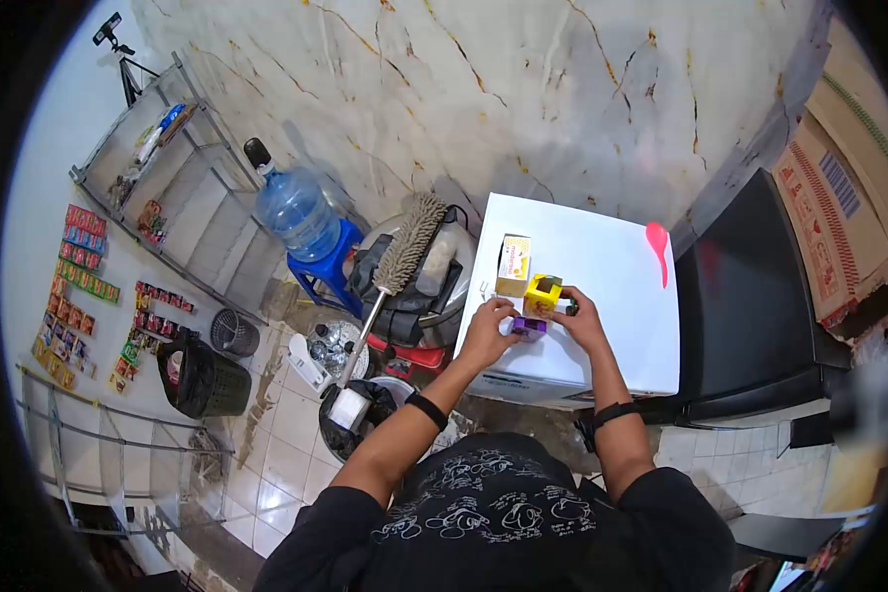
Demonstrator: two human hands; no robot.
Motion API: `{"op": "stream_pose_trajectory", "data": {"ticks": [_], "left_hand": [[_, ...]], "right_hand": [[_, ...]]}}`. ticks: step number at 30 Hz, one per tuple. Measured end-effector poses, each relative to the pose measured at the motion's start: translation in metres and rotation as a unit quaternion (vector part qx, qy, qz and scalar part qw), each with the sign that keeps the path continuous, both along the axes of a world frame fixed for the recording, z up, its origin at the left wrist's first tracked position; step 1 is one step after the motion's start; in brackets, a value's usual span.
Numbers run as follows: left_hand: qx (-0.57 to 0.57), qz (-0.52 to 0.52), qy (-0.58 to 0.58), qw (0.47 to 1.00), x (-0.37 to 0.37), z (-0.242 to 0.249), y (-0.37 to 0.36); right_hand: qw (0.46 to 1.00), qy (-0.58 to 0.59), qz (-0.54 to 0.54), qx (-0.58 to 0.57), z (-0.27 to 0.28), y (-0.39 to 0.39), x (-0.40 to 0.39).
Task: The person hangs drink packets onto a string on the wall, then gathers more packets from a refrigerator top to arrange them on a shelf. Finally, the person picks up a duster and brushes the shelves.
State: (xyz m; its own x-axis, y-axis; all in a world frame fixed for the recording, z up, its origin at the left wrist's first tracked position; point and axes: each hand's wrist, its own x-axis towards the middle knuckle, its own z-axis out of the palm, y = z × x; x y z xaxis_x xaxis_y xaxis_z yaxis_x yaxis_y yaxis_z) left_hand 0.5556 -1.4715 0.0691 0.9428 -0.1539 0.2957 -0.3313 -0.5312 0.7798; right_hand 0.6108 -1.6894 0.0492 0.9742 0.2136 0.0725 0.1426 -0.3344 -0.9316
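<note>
On the white top of a low appliance (617,345), my left hand (487,335) pinches the left side of a small purple box (529,328). Just behind it stands a yellow box (541,295) with a dark opening. My right hand (584,322) has its fingers curled against the yellow box's right side, its thumb close to the purple box. Something small and dark green (571,308) shows between the right thumb and forefinger; I cannot make out what it is. A white and yellow carton (513,264) stands upright behind my left hand.
A pink ladle-shaped spoon (658,249) lies near the top's right edge. To the right is a black appliance (745,296) with cardboard boxes (827,212) beyond. Leftward are a duster (409,247), a water jug (298,215) on a blue stool (328,264), and a lined bin (205,377).
</note>
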Motion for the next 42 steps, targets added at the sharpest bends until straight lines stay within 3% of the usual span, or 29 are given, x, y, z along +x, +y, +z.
{"op": "stream_pose_trajectory", "data": {"ticks": [1,6,8,15,18,19,23,26,33,34,36,39,42], "left_hand": [[-0.013,-0.049,0.080,0.996,0.001,-0.001,0.002],[-0.102,-0.112,0.078,0.985,-0.011,0.005,0.004],[-0.187,-0.142,0.155,0.960,-0.010,-0.005,0.010],[-0.152,-0.004,0.117,0.981,-0.025,0.024,0.046],[-0.109,0.069,0.037,0.991,-0.034,0.022,0.073],[-0.156,0.084,0.100,0.979,-0.036,0.021,0.082],[-0.142,0.142,0.074,0.977,-0.047,0.015,0.109],[-0.144,0.154,0.062,0.976,-0.050,0.017,0.118],[-0.171,0.151,0.064,0.971,-0.059,0.005,0.123],[-0.195,0.148,0.074,0.967,-0.063,0.005,0.126],[-0.116,0.155,0.051,0.980,-0.070,0.007,0.130],[-0.157,0.159,0.061,0.973,-0.084,0.011,0.139],[-0.123,0.171,0.078,0.975,-0.096,0.015,0.157]], "right_hand": [[1.000,0.017,-0.004,0.005,0.012,-0.002,-0.004],[0.992,0.110,0.055,0.041,0.043,0.006,-0.019],[0.988,0.110,0.098,0.053,0.045,0.020,-0.023],[0.983,0.073,0.153,0.066,0.062,0.049,0.000],[0.992,-0.014,0.041,-0.115,0.062,0.064,0.013],[0.977,-0.117,0.034,-0.177,0.062,0.066,0.014],[0.955,-0.139,-0.047,-0.259,0.053,0.086,0.015],[0.945,-0.192,-0.060,-0.258,0.032,0.096,0.016],[0.903,-0.183,-0.044,-0.387,0.044,0.120,0.020],[0.904,-0.188,-0.045,-0.382,0.044,0.122,0.021],[0.907,-0.198,-0.067,-0.365,0.020,0.120,0.035],[0.909,-0.209,-0.088,-0.350,0.005,0.113,0.047],[0.911,-0.191,-0.120,-0.344,0.015,0.108,0.048]]}}
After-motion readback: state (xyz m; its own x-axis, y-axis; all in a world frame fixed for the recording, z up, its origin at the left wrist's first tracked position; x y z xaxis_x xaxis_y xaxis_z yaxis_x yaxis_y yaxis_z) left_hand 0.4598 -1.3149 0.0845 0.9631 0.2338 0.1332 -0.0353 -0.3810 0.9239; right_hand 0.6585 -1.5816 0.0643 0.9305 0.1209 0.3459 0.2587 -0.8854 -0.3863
